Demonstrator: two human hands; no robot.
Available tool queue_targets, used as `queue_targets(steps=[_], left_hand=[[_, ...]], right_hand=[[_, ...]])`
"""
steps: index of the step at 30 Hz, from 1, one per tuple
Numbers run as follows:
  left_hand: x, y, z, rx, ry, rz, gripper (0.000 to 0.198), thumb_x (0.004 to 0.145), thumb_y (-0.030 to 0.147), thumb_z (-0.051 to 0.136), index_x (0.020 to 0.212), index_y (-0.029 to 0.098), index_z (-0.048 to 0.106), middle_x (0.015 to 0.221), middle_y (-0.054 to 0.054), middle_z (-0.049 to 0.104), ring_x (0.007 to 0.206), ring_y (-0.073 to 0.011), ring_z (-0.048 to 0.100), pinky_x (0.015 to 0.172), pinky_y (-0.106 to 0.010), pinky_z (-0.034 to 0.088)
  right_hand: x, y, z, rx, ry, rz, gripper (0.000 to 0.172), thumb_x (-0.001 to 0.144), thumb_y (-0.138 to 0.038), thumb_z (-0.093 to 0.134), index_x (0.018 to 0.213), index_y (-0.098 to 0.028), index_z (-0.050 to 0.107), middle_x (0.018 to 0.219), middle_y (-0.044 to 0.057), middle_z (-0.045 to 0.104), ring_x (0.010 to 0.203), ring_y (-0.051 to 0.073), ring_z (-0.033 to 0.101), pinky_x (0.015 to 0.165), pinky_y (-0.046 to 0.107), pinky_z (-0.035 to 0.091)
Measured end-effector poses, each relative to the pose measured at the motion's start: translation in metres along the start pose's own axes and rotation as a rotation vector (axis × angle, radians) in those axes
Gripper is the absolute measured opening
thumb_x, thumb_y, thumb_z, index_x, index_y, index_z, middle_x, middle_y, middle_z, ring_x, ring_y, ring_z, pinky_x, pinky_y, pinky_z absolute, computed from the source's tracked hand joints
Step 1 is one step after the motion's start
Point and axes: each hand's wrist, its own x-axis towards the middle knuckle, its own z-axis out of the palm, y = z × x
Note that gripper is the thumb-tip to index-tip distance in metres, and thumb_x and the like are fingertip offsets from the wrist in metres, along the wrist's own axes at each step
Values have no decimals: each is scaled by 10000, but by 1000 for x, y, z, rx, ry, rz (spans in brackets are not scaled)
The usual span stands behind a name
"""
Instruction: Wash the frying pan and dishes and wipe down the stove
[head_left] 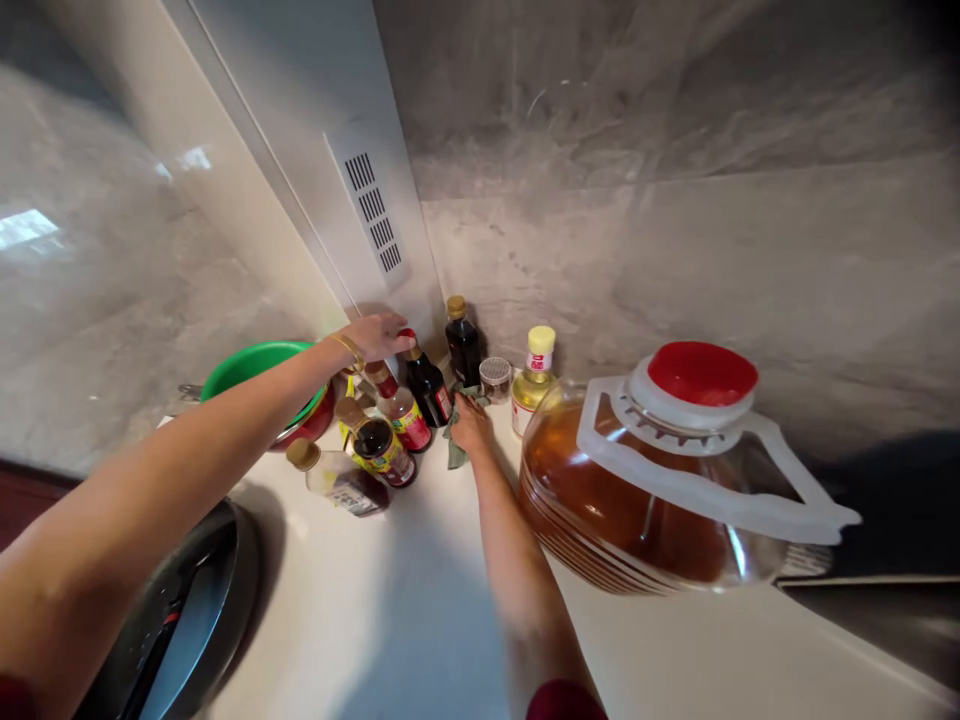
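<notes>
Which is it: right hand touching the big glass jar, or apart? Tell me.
Apart: the head view shows bare countertop between the right hand and the glass jar.

passage: countertop [420, 610] in front | obstacles: sauce bottles [401, 418], big glass jug [607, 500]

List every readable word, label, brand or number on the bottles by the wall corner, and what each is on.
Nothing can be read as text; no words can be quoted.
Dark sauce bottle: label too small and blurred to read.
Red-labelled bottle: too blurred to read.
Yellow-labelled bottle: too blurred to read.
Clear bottle: label too blurred to read.
Yellow-capped bottle: labels too small to read.
</notes>
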Motion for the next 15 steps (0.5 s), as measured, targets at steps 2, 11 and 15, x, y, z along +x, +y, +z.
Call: queue_targets(steps=[2,11,15], left_hand=[[18,7,8,8,-60,3,533,804,492,484,1231,173,508,1002,-66,637,909,-201,607,790,-267,466],[30,28,20,163,47,25,324,728,417,558,951,191,618,855,-43,638,799,-194,597,668,-252,451],[25,39,-14,134,108,30,320,725,397,572,952,178,625,855,-42,622,822,-192,584,710,-260,450]], right_hand=[[0,0,-2,11,0,6,600,723,-44,433,1317,-124,416,1293,114,519,1202,211,444,1004,304,323],[4,1,-8,4,16,44,609,698,-43,406,1300,-129,441,1213,108,585,1088,227,532,915,311,406],[15,-3,0,16,15,28,513,719,-65,427,1217,-136,525,1139,130,617,1061,248,548,900,329,402]])
